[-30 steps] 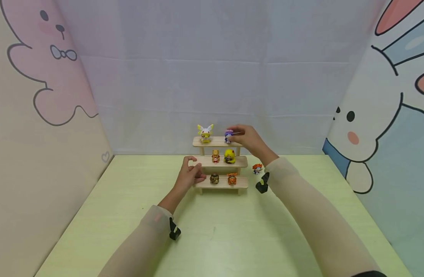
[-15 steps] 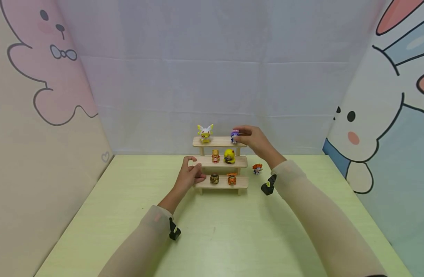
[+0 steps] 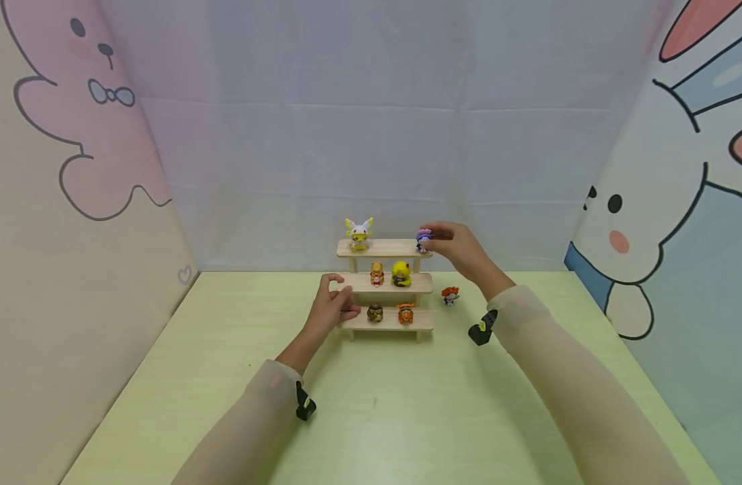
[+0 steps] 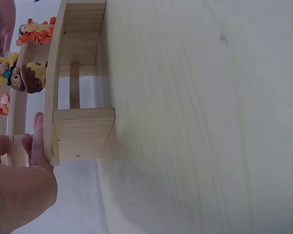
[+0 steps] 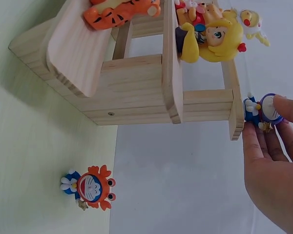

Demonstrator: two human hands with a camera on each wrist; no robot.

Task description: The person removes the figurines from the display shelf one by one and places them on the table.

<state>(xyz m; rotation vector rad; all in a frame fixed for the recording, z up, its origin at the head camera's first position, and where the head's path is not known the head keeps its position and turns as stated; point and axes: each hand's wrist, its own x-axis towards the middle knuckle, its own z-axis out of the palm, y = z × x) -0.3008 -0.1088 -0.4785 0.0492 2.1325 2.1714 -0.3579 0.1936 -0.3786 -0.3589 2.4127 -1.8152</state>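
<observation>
A three-tier wooden display stand (image 3: 386, 247) stands toward the back of the table. My right hand (image 3: 462, 250) pinches a small blue-and-white cat figurine (image 5: 269, 108) with a purple hood, between thumb and fingers, at the right end of the top tier. The figurine is upright, its feet at the board. My left hand (image 3: 328, 310) holds the stand's left end, fingers at the lower board and thumb near the middle one. On the top tier's left sits a figurine (image 3: 359, 234) with a white-and-yellow eared hood.
The middle tier bears a yellow-haired figurine (image 3: 401, 274) and a small bear figurine (image 3: 377, 274). An owl figurine (image 3: 375, 312) and a tiger figurine (image 3: 405, 312) sit on the lower tier. A figurine with an orange crab hood (image 5: 92, 187) stands on the table, right of the stand.
My right hand has moved the purple-hooded figurine rightward along the top tier to its right end. The left hand and the other figurines have stayed put.
</observation>
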